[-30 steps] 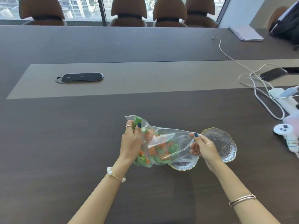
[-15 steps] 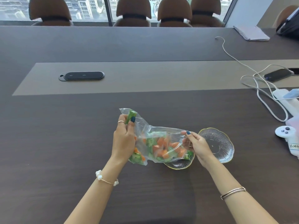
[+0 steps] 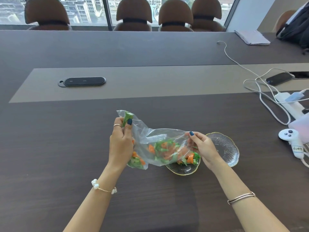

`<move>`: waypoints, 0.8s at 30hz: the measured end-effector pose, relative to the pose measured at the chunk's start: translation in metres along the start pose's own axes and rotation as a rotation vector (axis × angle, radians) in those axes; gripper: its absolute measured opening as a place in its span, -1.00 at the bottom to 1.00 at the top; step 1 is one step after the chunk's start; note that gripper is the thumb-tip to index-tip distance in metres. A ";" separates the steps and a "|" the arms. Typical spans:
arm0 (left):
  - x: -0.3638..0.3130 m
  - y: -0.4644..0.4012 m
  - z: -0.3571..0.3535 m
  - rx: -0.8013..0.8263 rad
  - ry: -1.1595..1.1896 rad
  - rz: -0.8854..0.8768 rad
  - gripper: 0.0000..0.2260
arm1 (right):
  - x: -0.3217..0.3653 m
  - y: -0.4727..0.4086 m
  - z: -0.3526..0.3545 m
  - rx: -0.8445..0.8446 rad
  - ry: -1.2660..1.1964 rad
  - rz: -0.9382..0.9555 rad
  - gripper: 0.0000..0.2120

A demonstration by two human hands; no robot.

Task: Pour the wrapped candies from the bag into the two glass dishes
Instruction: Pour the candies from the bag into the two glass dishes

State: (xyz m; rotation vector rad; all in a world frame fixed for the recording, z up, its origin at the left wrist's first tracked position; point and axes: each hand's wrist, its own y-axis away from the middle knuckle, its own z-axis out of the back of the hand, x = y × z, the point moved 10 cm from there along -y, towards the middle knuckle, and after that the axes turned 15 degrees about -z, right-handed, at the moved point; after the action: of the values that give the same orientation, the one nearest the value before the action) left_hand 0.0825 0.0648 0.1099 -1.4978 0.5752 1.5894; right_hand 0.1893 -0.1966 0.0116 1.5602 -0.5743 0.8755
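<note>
A clear plastic bag point(image 3: 155, 136) full of green and orange wrapped candies point(image 3: 164, 149) hangs just above the dark table. My left hand point(image 3: 121, 143) grips the bag's closed left end, raised higher. My right hand point(image 3: 203, 147) pinches the bag's mouth low on the right, over the near glass dish point(image 3: 183, 169). Candies have slid towards the mouth, and a few point(image 3: 192, 159) lie at the near dish's rim. A second gold-rimmed glass dish point(image 3: 224, 148) stands to the right, partly behind my right hand, with nothing in it.
A white game controller point(image 3: 291, 139), a power strip point(image 3: 287, 102) with white cables and a phone point(image 3: 278, 79) lie at the right. A black flat device point(image 3: 82, 81) sits on the table's grey centre strip. Brown chairs point(image 3: 134, 14) line the far side.
My left hand has lifted its end of the bag, and the candies have slid rightwards to the mouth over the near dish. My right hand has shifted slightly left.
</note>
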 end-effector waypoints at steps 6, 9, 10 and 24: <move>0.017 0.001 0.029 -0.051 -0.063 0.027 -0.82 | 0.030 0.014 -0.020 0.060 0.093 0.081 -0.82; 0.031 0.003 0.042 -0.093 -0.067 0.069 -0.84 | 0.046 0.021 -0.027 0.074 0.131 0.120 -0.82; 0.035 0.004 0.045 -0.105 -0.065 0.080 -0.84 | 0.051 0.023 -0.029 0.075 0.141 0.131 -0.82; 0.044 -0.002 -0.007 -0.056 0.012 0.085 -0.82 | 0.081 0.034 0.045 -0.061 0.160 0.174 -0.82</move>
State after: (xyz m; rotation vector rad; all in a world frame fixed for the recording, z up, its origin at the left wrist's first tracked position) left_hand 0.0924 0.0719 0.0669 -1.5436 0.6128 1.6751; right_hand 0.2210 -0.2377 0.0952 1.3847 -0.6217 1.0940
